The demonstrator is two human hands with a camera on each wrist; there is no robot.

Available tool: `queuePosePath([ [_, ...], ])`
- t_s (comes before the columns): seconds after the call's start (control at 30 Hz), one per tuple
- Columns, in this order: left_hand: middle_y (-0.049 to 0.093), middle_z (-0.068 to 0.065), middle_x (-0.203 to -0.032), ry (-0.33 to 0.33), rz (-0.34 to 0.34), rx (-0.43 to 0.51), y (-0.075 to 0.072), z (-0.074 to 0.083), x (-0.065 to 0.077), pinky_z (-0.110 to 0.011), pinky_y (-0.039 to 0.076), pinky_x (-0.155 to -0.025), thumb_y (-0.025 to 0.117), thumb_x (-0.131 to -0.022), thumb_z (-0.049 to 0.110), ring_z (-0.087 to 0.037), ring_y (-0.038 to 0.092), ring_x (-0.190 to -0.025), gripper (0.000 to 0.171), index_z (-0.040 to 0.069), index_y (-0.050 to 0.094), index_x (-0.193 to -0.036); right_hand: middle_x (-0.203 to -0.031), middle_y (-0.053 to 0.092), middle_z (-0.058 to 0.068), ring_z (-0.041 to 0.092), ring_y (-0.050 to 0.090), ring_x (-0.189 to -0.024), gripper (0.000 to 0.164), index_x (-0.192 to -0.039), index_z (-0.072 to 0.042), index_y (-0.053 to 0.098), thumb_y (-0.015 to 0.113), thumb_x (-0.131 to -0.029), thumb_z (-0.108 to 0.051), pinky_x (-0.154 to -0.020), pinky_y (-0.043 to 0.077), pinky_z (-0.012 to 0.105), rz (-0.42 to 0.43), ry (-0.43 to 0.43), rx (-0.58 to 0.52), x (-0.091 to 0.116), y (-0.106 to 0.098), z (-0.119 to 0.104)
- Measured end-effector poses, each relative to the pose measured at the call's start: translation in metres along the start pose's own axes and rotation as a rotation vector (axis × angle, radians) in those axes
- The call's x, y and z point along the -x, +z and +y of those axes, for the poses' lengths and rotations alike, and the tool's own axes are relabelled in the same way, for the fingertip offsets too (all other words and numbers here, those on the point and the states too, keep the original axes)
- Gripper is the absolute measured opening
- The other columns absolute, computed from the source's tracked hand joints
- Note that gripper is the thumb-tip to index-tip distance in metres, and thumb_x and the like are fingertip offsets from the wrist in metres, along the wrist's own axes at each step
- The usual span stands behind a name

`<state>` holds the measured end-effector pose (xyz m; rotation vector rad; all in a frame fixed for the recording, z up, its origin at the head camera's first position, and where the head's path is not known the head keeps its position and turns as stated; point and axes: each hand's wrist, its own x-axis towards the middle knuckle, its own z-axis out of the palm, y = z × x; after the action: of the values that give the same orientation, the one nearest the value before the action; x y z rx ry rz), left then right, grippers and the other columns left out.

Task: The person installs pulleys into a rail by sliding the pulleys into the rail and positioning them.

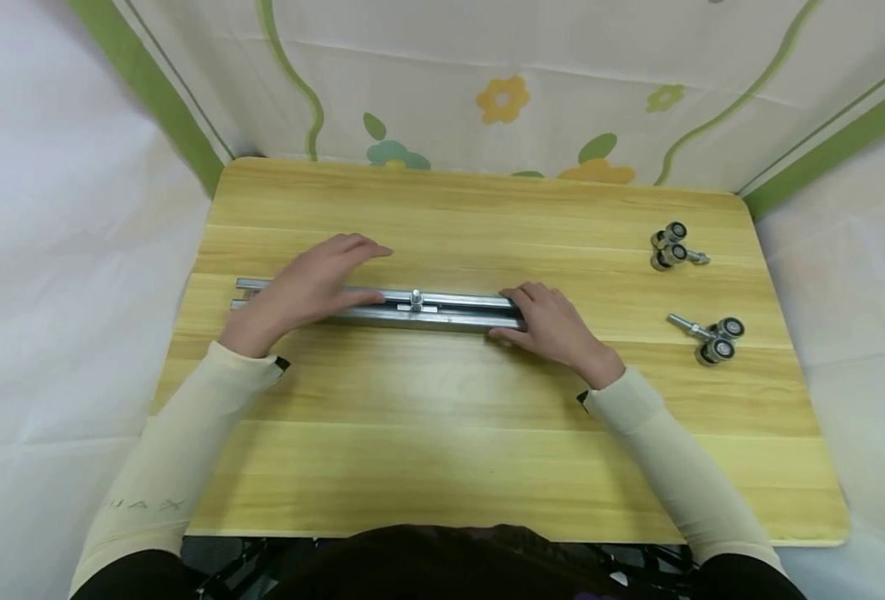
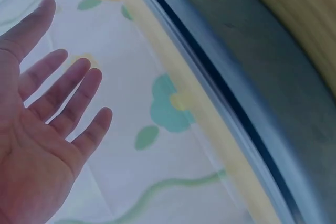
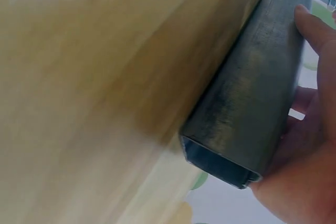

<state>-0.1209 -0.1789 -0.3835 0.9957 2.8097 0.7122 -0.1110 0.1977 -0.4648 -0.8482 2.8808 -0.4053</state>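
A grey metal channel rail (image 1: 461,320) with a slot along its top lies across the wooden table. From the slot, near the rail's middle, an upright bolt with a nut (image 1: 416,300) sticks up. My left hand (image 1: 311,282) is over the left part of the rail with its fingers spread. In the left wrist view the left palm (image 2: 37,140) is bare and holds nothing. At the other end my right hand (image 1: 555,327) grips the rail, thumb on the near side and fingers on the far side. The right wrist view shows the rail's hollow end (image 3: 220,166).
Two roller trolleys with bolts are on the table's right side, one farther back (image 1: 670,247) and one nearer (image 1: 715,340). White cloth with printed flowers (image 1: 442,92) hangs behind the table (image 1: 442,467), and plain white cloth flanks it.
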Motion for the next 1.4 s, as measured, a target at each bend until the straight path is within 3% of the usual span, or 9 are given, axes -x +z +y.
queuePosePath([
  [0.4,0.057,-0.006,-0.133,0.096,-0.080,0.005,0.023,0.026,-0.029,-0.038,0.048,-0.098,0.071,-0.086,0.037,-0.022,0.053,-0.120,0.059,0.012,0.056,-0.138,-0.114,0.063,0.009,0.022,0.056,-0.093,0.072,-0.130,-0.010,0.060,0.063,-0.082,-0.063,-0.080,0.043,0.041,0.054,-0.018,-0.038,0.001,0.008,0.006],
  [0.7,0.063,-0.005,-0.124,0.089,-0.124,0.023,0.031,0.037,-0.037,-0.038,0.051,-0.093,0.073,-0.086,0.024,-0.021,0.061,-0.107,0.044,0.009,0.064,-0.127,-0.111,0.063,0.006,0.020,0.054,-0.090,0.070,-0.127,-0.012,0.061,0.063,-0.081,-0.064,-0.079,0.041,0.040,0.069,-0.019,-0.053,0.000,0.010,0.005],
  [1.07,0.070,-0.001,-0.109,0.108,-0.150,0.013,0.036,0.037,-0.040,-0.036,0.055,-0.082,0.073,-0.085,0.015,-0.017,0.065,-0.096,0.023,0.011,0.073,-0.107,-0.109,0.064,0.005,0.019,0.053,-0.090,0.067,-0.125,-0.014,0.062,0.063,-0.081,-0.065,-0.079,0.040,0.038,0.083,-0.014,-0.046,0.000,0.012,0.005],
  [1.4,0.070,-0.001,-0.098,0.117,-0.167,-0.039,0.044,0.034,-0.045,-0.034,0.055,-0.075,0.075,-0.084,0.014,-0.014,0.064,-0.084,0.017,0.010,0.074,-0.100,-0.112,0.064,0.005,0.019,0.053,-0.093,0.068,-0.125,-0.013,0.061,0.062,-0.081,-0.066,-0.081,0.039,0.038,0.084,-0.005,-0.034,0.001,0.013,0.006],
])
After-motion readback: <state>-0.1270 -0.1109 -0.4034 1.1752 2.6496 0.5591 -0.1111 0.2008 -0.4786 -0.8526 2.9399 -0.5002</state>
